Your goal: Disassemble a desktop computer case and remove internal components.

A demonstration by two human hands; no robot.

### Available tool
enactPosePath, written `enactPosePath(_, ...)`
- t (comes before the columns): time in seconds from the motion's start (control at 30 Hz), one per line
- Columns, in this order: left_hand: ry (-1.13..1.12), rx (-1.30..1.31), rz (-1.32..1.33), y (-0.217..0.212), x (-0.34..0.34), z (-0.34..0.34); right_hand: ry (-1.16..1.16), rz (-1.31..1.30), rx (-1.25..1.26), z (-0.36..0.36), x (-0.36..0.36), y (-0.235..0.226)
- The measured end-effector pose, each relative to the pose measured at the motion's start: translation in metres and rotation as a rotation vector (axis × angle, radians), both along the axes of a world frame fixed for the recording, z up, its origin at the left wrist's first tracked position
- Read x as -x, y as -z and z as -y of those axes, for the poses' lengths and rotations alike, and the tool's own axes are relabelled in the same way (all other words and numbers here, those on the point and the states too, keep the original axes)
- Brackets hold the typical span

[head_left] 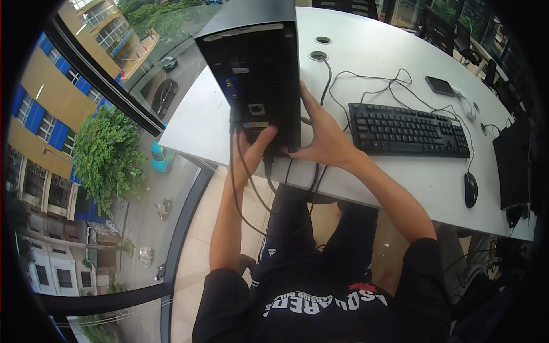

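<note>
A black computer tower (260, 66) stands on the white desk (394, 177) with its back panel of ports facing me. My left hand (254, 150) grips its lower left part, thumb across the panel, other fingers mostly hidden. Against the tower's right side rests my right hand (329, 137), fingers along the side and thumb at the bottom rear edge. Black cables (240, 197) run from plugs at the panel's left down past my left forearm. A thicker black cord (269, 167) hangs from the bottom of the tower between my hands.
Right of the tower lie a black keyboard (409, 130), a mouse (470, 190), a phone (440, 85) and a white coiled cable (469, 107). A dark flat-sided device (512, 166) stands at the right. Cable holes (318, 55) pierce the desk. A window (114, 171) borders the left.
</note>
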State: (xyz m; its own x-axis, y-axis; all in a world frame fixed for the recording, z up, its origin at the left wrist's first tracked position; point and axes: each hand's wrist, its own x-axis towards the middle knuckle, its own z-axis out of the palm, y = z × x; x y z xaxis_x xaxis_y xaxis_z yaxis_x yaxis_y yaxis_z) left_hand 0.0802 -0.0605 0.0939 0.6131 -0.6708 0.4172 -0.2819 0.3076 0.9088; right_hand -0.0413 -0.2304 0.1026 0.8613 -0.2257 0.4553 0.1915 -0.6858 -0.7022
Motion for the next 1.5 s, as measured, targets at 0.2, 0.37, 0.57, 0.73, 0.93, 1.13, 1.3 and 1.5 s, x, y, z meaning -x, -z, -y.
enactPosePath(0.2,-0.007,-0.050,-0.035,-0.003,-0.004,-0.004,0.008,0.026,0.008,-0.003,0.001,0.004)
enactPosePath(0.37,-0.379,0.073,0.160,-0.016,0.015,-0.014,0.043,-0.094,0.091,0.002,0.036,0.008)
enactPosePath(0.57,-0.325,-0.340,-0.072,0.008,0.034,-0.058,0.080,-0.057,0.338,0.021,0.070,0.006)
enactPosePath(0.73,-0.158,-0.410,-0.209,0.008,0.047,-0.047,0.073,0.137,0.454,0.026,0.065,0.025)
enactPosePath(0.93,-0.106,-0.346,-0.404,0.017,0.047,-0.034,0.121,0.241,0.472,0.019,0.069,0.032)
enactPosePath(1.13,-0.104,-0.326,-0.434,0.017,0.052,-0.032,0.161,0.311,0.437,0.025,0.077,0.030)
enactPosePath(1.3,-0.167,-0.275,-0.357,0.026,0.050,-0.032,0.185,0.316,0.442,0.030,0.077,0.032)
enactPosePath(1.5,-0.184,-0.287,-0.299,0.025,0.049,-0.032,0.247,0.321,0.394,0.037,0.079,0.029)
